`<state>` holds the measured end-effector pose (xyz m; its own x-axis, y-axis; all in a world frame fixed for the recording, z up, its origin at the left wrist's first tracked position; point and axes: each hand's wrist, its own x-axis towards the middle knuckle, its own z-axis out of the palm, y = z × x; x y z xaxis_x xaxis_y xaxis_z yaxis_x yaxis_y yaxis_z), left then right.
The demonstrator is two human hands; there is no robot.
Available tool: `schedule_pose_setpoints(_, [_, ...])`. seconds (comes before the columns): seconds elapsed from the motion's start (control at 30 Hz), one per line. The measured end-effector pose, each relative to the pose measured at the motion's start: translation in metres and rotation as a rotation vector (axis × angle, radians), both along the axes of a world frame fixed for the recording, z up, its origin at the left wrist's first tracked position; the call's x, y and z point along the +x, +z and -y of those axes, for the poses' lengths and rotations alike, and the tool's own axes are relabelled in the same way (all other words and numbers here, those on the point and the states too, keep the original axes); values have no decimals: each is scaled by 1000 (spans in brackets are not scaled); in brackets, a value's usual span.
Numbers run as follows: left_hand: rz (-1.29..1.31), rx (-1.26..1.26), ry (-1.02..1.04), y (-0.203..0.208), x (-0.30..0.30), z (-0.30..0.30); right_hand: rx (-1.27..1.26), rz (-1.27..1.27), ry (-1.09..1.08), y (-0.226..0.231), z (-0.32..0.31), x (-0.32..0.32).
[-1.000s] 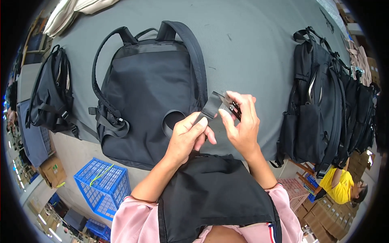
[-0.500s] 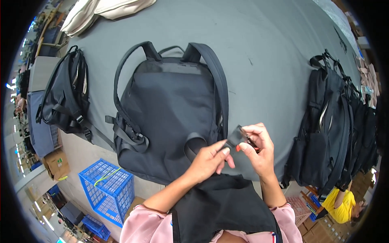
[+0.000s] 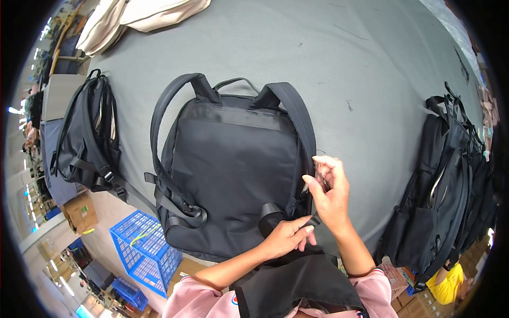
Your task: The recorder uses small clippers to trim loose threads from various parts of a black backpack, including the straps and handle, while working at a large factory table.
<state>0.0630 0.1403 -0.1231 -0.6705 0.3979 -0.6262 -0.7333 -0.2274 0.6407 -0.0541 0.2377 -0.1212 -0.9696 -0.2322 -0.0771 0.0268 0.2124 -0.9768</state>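
Observation:
A large black backpack (image 3: 233, 169) lies on the grey-covered table in front of me, its shoulder straps and top handle pointing away. My left hand (image 3: 289, 237) is closed at the bag's lower right corner, pinching the end of a black webbing strap (image 3: 271, 212). Beside the right shoulder strap (image 3: 302, 124), my right hand (image 3: 331, 197) is raised with thumb and fingers curled round a small dark tool (image 3: 321, 179). Fingers cover most of that tool, which looks like thread snips. Another strap loop (image 3: 186, 216) rests at the bag's lower left.
One black backpack (image 3: 87, 138) sits at the table's left edge; several more (image 3: 437, 196) stand at the right. Cream bags (image 3: 159, 13) lie at the far left. Below the table are a blue plastic crate (image 3: 146, 252) and a cardboard box (image 3: 79, 212). A person in yellow (image 3: 448, 283) is at lower right.
The backpack now appears lower and farther right in view. My right hand has moved up and away from my left, toward the shoulder strap; my left hand has come lower with the webbing end.

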Motion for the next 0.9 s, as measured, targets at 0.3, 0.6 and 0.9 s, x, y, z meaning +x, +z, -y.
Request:
schedule_pose_setpoints(0.3, [-898,-453,-351,60,-6,22,-185,699,149,16,-30,-15])
schedule_pose_setpoints(0.6, [-439,-1208,783,53,-49,231,161,488,565,13,-12,83])
schedule_pose_setpoints(0.9, [-105,-1502,-486,81,59,255,85,302,232,34,-34,40])
